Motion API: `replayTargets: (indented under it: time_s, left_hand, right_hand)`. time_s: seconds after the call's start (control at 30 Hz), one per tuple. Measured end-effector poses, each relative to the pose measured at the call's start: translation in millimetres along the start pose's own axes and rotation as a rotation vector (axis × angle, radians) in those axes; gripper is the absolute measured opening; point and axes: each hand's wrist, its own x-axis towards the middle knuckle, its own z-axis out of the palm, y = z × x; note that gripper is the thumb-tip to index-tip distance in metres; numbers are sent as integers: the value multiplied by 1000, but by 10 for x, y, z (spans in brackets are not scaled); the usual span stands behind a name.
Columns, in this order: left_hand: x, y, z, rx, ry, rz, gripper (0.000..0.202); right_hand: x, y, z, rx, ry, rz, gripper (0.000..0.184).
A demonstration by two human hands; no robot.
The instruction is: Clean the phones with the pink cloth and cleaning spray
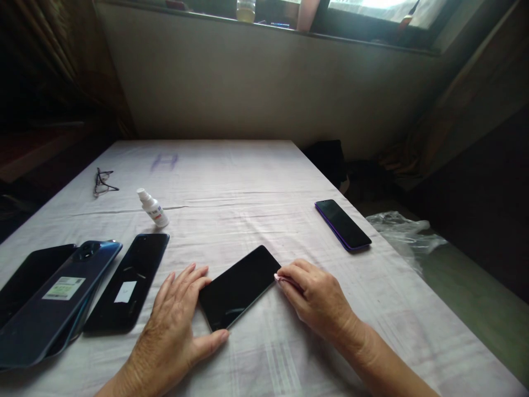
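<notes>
A black smartphone [242, 288] lies screen up on the cloth-covered table, set at a slant. My left hand [176, 317] braces its left end, with the thumb at the near corner and the index finger at the far-left corner. At the opposite end, my right hand [316, 295] is closed around a small pale pink cloth [282, 278], mostly hidden in the fingers. The cloth is at the phone's right edge. Left of my left hand lies a dark phone [138, 275] with a white label on its back. A white spray bottle [154, 208] stands beyond it.
Several phones [61, 298] lie stacked and overlapping at the table's left. A purple-edged phone [345, 226] rests near the right edge. Eyeglasses [102, 182] sit at the far left of the tablecloth [231, 176]. Clear plastic [403, 231] is beside the table.
</notes>
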Motion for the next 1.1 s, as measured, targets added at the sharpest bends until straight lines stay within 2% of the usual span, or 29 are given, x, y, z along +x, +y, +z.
replayTargets:
  time_s: [0.1,0.2,0.4,0.53,0.73,0.97,1.1]
  left_hand:
    - [-36,46,44,-22,-10,-37,72]
    - [-58,34,60,-53,-13,-14,74]
    - [-73,-23,20,-92,-88,9,76]
    - [-72,-37,-8,-123,-95,25,74]
    - [-53,-51,-23,-143,-88,38,68]
    - [-44,-26,-15,-142,-83,31,66]
    - [-47,-21,-7,-142,-84,33,64]
  right_hand:
    - [-27,-41,99,-18,37,-24,14]
    - [-37,-94,157,18,46,-66,15]
    - [-53,-214,189,80,2,-160,16]
    - [-23,-156,178,76,4,-144,16]
    - [30,-16,152,-17,91,-67,16]
    - [-14,-205,209,53,29,-206,18]
    - [10,-131,200,20,57,-176,19]
